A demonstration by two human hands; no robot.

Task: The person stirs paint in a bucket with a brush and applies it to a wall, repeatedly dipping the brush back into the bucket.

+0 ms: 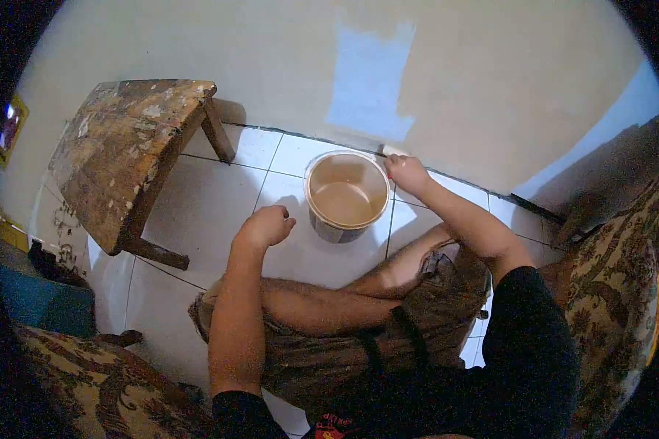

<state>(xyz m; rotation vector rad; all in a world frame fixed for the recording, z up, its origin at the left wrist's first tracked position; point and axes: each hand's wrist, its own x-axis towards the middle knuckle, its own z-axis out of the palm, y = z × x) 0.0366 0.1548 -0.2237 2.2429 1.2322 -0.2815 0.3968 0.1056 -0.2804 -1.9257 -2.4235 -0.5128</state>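
Observation:
My right hand [408, 175] is closed around a paintbrush [395, 150] at the foot of the wall, to the right of the bucket. The brush's pale bristle end shows beyond my fingers, with a bit of red below them; the rest is hidden by my hand. A round plastic bucket [331, 228] stands upright on the tiles in front of my crossed legs, with beige paint [342, 203] inside. To its left, my left hand [269, 225] hovers apart from it, fingers loosely curled in and nothing seen in them.
The wall [483, 80] is mostly beige, with a pale bluish patch [370, 80] above the bucket. A paint-spattered wooden stool [128, 146] stands at left on white floor tiles [198, 197]. Patterned upholstered furniture [615, 271] is close at right, with more at lower left.

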